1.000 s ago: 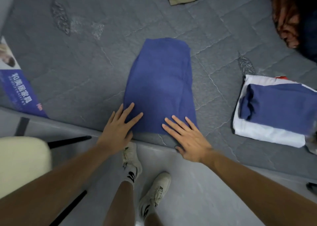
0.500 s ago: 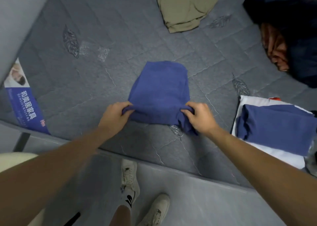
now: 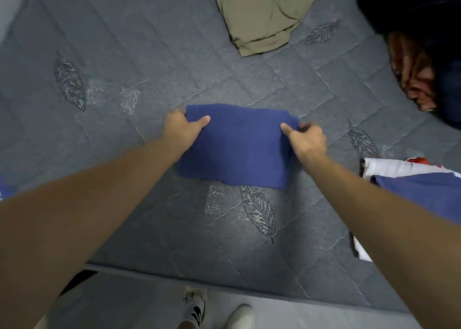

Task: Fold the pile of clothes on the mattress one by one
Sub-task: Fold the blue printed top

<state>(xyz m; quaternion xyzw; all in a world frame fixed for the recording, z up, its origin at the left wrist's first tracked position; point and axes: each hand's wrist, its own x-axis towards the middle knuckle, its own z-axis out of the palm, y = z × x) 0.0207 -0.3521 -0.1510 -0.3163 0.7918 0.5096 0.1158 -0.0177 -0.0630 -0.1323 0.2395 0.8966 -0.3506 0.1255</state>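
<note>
A blue garment (image 3: 237,146) lies folded into a short rectangle in the middle of the grey quilted mattress (image 3: 149,54). My left hand (image 3: 183,130) pinches its far left corner, thumb on top of the cloth. My right hand (image 3: 305,139) pinches the far right corner in the same way. Both arms reach forward over the mattress's near edge. A pile of dark and orange clothes (image 3: 419,54) sits at the far right.
A khaki garment (image 3: 262,14) lies at the far middle. A stack of folded clothes (image 3: 411,179), blue on white, sits at the right, partly hidden by my right arm. My shoes (image 3: 194,308) stand on the floor below the mattress edge.
Both hands went from lying flat on the garment's near edge to gripping it and carrying it away from me, folding the garment in half. The view shifted forward over the mattress.
</note>
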